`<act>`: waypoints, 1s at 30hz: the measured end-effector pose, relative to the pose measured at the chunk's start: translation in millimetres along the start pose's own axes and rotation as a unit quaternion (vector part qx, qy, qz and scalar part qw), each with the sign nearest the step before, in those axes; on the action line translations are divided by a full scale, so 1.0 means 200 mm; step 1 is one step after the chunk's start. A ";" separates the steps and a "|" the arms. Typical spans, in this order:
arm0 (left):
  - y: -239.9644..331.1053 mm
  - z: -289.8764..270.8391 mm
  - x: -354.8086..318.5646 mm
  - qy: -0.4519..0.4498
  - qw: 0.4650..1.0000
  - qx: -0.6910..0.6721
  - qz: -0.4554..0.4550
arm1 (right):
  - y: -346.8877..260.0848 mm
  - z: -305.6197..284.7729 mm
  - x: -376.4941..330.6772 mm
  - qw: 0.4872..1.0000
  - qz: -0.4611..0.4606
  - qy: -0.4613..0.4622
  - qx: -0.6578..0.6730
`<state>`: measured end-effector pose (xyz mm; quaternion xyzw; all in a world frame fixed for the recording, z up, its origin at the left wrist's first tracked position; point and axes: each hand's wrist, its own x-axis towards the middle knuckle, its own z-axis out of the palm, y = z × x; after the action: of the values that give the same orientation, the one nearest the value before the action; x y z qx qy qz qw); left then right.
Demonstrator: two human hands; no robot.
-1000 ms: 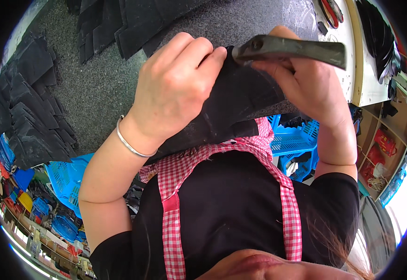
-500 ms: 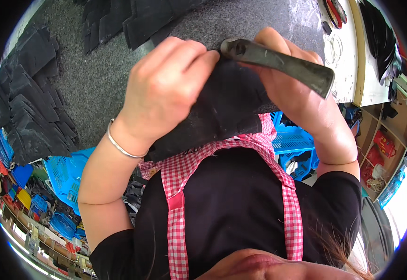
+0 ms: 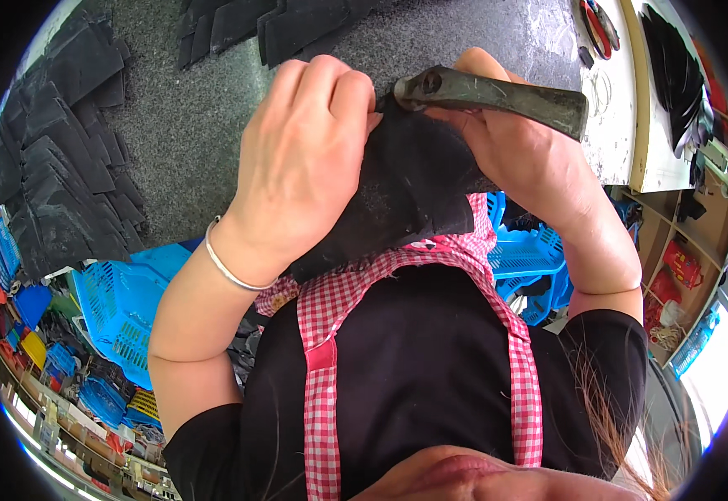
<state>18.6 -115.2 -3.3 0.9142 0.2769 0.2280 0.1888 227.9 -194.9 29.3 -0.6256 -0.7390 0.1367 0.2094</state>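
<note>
Sheet [image 3: 414, 192] between both hands, cut pieces [image 3: 55, 184] left (stacked), baskets [image 3: 121, 309] below

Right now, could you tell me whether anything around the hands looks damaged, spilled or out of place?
Nothing stands out. The left hand and right hand grip a dark piece of material together, the right also holding a worn metal tool. More dark cut pieces lie in overlapping rows on the grey worktop.

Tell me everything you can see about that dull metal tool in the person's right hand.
The metal tool is a dull grey-green bar, worn and scratched, with a round hole or rivet near its left end. It lies nearly level, tilting down rightward. The right hand grips it from beneath; its left end meets the black piece that the left hand pinches.
</note>
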 end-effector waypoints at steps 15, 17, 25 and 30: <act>-0.08 -0.03 -0.11 0.042 0.994 -0.104 0.016 | -0.03 -0.03 0.03 1.000 0.011 -0.017 0.006; -0.07 -0.02 -0.11 0.041 0.995 -0.086 0.022 | -0.05 -0.04 0.05 1.000 0.009 -0.021 0.006; -0.12 -0.06 -0.12 0.032 0.990 -0.135 -0.003 | -0.09 0.00 0.07 0.997 0.011 -0.066 -0.029; -0.11 -0.06 -0.14 0.029 0.993 -0.113 0.015 | -0.09 -0.02 0.11 0.999 -0.009 -0.042 0.007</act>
<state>-16.9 -112.3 -13.1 0.8841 0.2409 0.2871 0.2791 212.1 -177.6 43.3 -0.6114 -0.7514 0.1663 0.1840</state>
